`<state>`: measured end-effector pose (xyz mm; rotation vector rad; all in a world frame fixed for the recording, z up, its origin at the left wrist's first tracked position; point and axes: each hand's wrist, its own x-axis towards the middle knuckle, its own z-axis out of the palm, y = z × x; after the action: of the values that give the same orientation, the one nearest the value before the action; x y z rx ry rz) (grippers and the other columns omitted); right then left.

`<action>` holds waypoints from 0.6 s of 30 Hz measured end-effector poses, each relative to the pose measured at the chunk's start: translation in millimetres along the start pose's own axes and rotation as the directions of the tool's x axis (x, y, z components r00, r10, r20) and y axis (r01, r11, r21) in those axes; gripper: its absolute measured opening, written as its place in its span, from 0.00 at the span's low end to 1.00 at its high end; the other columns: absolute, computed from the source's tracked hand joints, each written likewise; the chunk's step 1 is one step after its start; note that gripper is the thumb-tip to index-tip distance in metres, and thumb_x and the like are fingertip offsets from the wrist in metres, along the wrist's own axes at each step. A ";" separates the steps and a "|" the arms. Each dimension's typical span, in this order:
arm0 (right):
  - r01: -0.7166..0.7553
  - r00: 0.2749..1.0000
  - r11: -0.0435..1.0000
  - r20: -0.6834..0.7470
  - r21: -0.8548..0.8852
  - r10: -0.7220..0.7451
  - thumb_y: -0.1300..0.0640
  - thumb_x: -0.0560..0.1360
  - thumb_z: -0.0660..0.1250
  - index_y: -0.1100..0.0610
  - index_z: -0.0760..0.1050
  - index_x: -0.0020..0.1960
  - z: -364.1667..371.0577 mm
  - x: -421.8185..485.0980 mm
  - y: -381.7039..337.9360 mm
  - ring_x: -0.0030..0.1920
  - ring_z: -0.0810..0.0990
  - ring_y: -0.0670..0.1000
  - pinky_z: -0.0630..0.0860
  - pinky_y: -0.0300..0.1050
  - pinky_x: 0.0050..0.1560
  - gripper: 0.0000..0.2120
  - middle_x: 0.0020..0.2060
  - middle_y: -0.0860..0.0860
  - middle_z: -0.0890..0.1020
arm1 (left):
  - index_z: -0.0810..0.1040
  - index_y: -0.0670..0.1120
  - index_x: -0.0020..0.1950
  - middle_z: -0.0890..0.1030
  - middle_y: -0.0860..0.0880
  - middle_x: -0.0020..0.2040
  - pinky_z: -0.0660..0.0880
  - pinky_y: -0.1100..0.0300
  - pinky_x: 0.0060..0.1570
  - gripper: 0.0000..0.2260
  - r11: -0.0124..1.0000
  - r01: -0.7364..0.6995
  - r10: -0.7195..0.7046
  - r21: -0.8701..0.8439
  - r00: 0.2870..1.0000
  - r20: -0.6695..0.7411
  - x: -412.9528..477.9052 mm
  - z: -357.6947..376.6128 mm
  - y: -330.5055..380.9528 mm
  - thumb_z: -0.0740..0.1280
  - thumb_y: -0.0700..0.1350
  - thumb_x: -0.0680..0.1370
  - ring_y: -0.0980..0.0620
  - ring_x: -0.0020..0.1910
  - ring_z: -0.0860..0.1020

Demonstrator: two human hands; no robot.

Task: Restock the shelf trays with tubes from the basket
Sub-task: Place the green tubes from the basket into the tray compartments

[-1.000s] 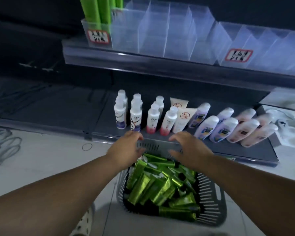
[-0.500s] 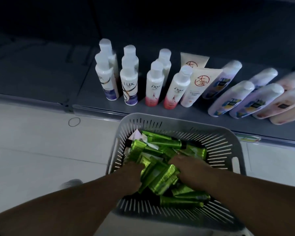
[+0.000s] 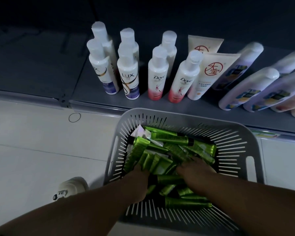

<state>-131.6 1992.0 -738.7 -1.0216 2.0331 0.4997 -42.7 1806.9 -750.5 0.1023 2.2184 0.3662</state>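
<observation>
Inside basket [image 3: 177,114], left hand [image 3: 138,178] and right hand [image 3: 196,172] among tubes [image 3: 169,139]; grip cannot tell. Risk: loose heap, tubes slip out.

Basket [image 3: 186,117] interior at lower centre: packed with green tubes [image 3: 170,139], left hand [image 3: 140,178] and right hand [image 3: 196,169] sunk among them; reachable from above only. Beyond far rim: blocked by upright bottles [image 3: 157,72] at upper centre and leaning bottles [image 3: 249,89] at upper right. Passable: dark shelf [image 3: 32,68] surface at upper left, pale floor [image 3: 32,150] at left, apart from shoe [image 3: 71,186] at lower left.
</observation>
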 end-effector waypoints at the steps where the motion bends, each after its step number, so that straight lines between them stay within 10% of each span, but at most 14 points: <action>1: -0.002 1.000 1.000 0.000 0.021 0.002 0.60 0.78 0.56 0.54 0.66 0.68 1.3 -2.4 -0.4 0.66 0.71 0.56 0.50 0.50 0.73 0.18 0.63 0.57 0.75 | 0.62 0.42 0.73 0.64 0.42 0.71 0.55 0.53 0.70 0.20 1.000 -0.017 0.016 0.017 0.999 0.028 -0.9 -2.5 2.0 0.58 0.41 0.81 0.41 0.72 0.58; 7: -0.059 0.996 0.895 -0.036 0.442 0.084 0.54 0.79 0.59 0.50 0.69 0.62 -7.3 -21.4 9.4 0.58 0.73 0.56 0.70 0.45 0.52 0.12 0.59 0.56 0.77 | 0.67 0.48 0.69 0.65 0.45 0.68 0.65 0.63 0.60 0.20 0.979 0.007 -0.038 -0.205 0.988 -0.146 -10.6 -20.5 -0.1 0.63 0.40 0.77 0.48 0.66 0.68; 18: 0.023 0.905 0.356 -0.170 0.934 0.389 0.55 0.80 0.62 0.56 0.72 0.57 -91.0 -119.7 18.5 0.35 0.79 0.43 0.73 0.34 0.31 0.07 0.52 0.53 0.76 | 0.68 0.52 0.57 0.65 0.52 0.55 0.65 0.65 0.45 0.20 0.846 -0.167 -0.164 -0.506 0.822 -0.545 -96.3 -107.5 37.6 0.71 0.39 0.70 0.50 0.51 0.72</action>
<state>-146.1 2004.1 -588.3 -0.1246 2.2375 -0.8139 -68.2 1799.3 -603.8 -0.3620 2.6012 1.1371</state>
